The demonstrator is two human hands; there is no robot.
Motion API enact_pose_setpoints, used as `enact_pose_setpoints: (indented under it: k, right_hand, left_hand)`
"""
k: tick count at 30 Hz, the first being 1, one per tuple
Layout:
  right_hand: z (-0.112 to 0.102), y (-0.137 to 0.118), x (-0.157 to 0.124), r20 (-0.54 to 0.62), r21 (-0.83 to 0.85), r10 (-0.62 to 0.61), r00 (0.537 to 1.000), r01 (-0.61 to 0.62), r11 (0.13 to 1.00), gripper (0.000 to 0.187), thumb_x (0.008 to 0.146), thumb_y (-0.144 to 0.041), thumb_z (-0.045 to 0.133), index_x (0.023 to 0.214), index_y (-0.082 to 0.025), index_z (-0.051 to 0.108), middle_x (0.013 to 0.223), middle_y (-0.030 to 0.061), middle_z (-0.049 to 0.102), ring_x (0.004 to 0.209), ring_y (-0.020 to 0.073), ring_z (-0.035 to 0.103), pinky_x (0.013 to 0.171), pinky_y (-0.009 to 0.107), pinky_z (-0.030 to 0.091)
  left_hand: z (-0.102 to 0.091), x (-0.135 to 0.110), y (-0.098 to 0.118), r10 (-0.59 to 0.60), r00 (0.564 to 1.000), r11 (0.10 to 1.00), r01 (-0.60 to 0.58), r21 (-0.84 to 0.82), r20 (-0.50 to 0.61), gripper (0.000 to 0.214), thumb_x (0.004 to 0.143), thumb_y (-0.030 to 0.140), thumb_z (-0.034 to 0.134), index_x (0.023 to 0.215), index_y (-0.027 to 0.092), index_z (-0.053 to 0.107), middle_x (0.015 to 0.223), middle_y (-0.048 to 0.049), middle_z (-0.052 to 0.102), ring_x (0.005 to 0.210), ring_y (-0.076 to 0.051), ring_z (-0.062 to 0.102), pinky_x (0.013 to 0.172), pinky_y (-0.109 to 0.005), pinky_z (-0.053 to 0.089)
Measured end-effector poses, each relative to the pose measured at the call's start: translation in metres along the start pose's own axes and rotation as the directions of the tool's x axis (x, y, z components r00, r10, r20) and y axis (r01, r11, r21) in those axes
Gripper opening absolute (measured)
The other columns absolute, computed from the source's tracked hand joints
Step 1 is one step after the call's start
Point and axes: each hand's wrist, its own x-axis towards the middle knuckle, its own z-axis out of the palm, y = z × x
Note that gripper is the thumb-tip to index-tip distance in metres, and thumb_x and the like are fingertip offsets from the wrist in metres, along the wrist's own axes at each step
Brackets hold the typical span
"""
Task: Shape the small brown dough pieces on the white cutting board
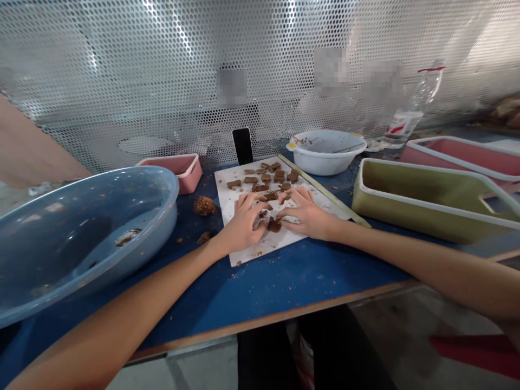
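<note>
Both hands work over a white board (225, 189) that carries several small brown clay-like pieces (260, 188). My left hand (244, 221) rests low at the board's left half, fingers curved and apart, with small brown bits (263, 213) by its fingertips. From the right, my right hand (305, 215) reaches in with bent fingers spread apart. Between the hands, close to my right fingertips, lies a darker brown piece (274, 225); whether they touch it I cannot tell. Nothing is visibly lifted in either hand.
A large blue basin (162, 184) stands left, with a pink box (190, 173) behind. Brown lumps (204, 206) lie beside the board. Behind are a phone (242, 146), a white basin (325, 162) and a plastic bottle (402, 127). An olive box (406, 211) stands right.
</note>
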Motion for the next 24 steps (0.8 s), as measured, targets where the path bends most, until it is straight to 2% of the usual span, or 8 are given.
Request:
enact_pose_setpoints:
  k: [8,11,14,17,20,24]
  right_hand:
    - [-0.002,-0.001,0.0,0.097,0.019,0.09,0.991,-0.093,0.996,0.026,0.11,-0.041,0.063,0.108,-0.029,0.086,0.134,0.0132,0.065,0.131,0.0362,0.057,0.115,0.06,0.048]
    - [-0.006,-0.001,-0.002,0.079,0.066,0.115,0.99,-0.12,0.991,0.027,0.109,-0.042,0.062,0.119,-0.03,0.085,0.137,0.013,0.065,0.135,0.0365,0.057,0.119,0.061,0.047]
    - [-0.013,0.0,-0.005,0.055,0.104,0.144,0.988,-0.149,0.983,0.031,0.108,-0.039,0.061,0.126,-0.028,0.083,0.141,0.0137,0.064,0.139,0.0371,0.055,0.122,0.064,0.045]
    - [-0.021,-0.002,-0.009,0.058,0.118,0.15,0.987,-0.156,0.981,0.03,0.107,-0.032,0.059,0.119,-0.027,0.086,0.142,0.0137,0.063,0.139,0.0375,0.054,0.124,0.067,0.044]
    - [-0.026,-0.01,-0.012,0.087,0.109,0.199,0.976,-0.208,0.972,0.031,0.106,-0.028,0.058,0.118,-0.027,0.086,0.145,0.0143,0.062,0.14,0.0392,0.053,0.122,0.067,0.045]
    - [-0.029,-0.026,-0.014,0.187,0.092,0.28,0.942,-0.3,0.949,0.032,0.105,-0.028,0.057,0.119,-0.025,0.085,0.149,0.0169,0.061,0.143,0.0431,0.051,0.116,0.068,0.049]
  left_hand:
    - [0.003,-0.001,-0.001,0.013,0.999,1.0,-0.013,0.019,-0.039,0.041,0.089,0.01,0.061,0.129,0.022,0.065,0.15,-0.0148,0.054,0.143,-0.038,0.045,0.124,-0.063,0.04]
    - [0.001,-0.003,0.0,0.049,0.995,0.999,-0.047,0.026,-0.091,0.037,0.092,0.01,0.06,0.127,0.022,0.067,0.149,-0.0147,0.056,0.142,-0.037,0.046,0.122,-0.063,0.041]
    - [-0.004,-0.005,0.003,0.13,0.984,0.991,-0.127,0.03,-0.121,0.027,0.095,0.009,0.058,0.113,0.022,0.072,0.146,-0.0136,0.058,0.14,-0.036,0.047,0.121,-0.062,0.042]
    - [-0.009,-0.007,0.006,0.203,0.976,0.979,-0.201,0.039,-0.072,0.024,0.096,0.008,0.058,0.102,0.023,0.077,0.148,-0.0129,0.058,0.14,-0.036,0.047,0.119,-0.061,0.042]
    - [-0.009,-0.007,0.007,0.219,0.975,0.975,-0.217,0.048,-0.025,0.031,0.094,0.005,0.059,0.104,0.024,0.082,0.151,-0.0126,0.056,0.143,-0.037,0.045,0.12,-0.064,0.04]
    - [-0.008,-0.006,0.008,0.218,0.976,0.975,-0.216,0.053,-0.022,0.037,0.09,0.003,0.06,0.105,0.025,0.085,0.152,-0.0118,0.055,0.144,-0.038,0.043,0.121,-0.065,0.039]
